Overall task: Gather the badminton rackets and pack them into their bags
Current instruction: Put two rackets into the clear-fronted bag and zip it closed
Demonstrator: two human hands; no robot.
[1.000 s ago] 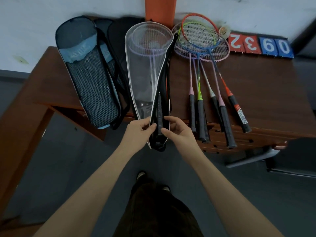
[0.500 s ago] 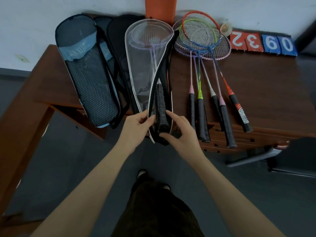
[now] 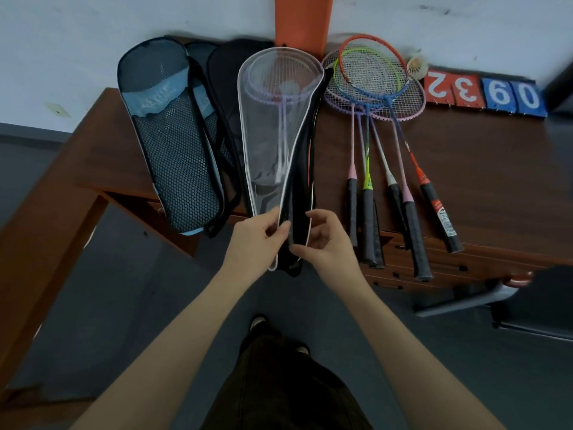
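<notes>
Head view: the left hand [image 3: 252, 240] pinches the white-trimmed edge of the clear racket bag [image 3: 273, 135], and the right hand [image 3: 330, 243] pinches its black side at the open lower end. A lilac racket [image 3: 280, 88] lies inside. At three o'clock, five loose rackets [image 3: 387, 169] lie fanned on the bench [image 3: 496, 169]; at nine o'clock lies a mesh bag [image 3: 176, 162].

A dark brown wooden desk [image 3: 465, 169] stands against a pale, scuffed wall [image 3: 93, 41]. An orange panel [image 3: 302, 20] rises on the wall behind the desk's far edge. Drawers [image 3: 434, 268] run along the desk's near side. Below the desk lies a dark grey floor [image 3: 124, 290]. A chair's armrest [image 3: 465, 299] sits just right of the drawers.
</notes>
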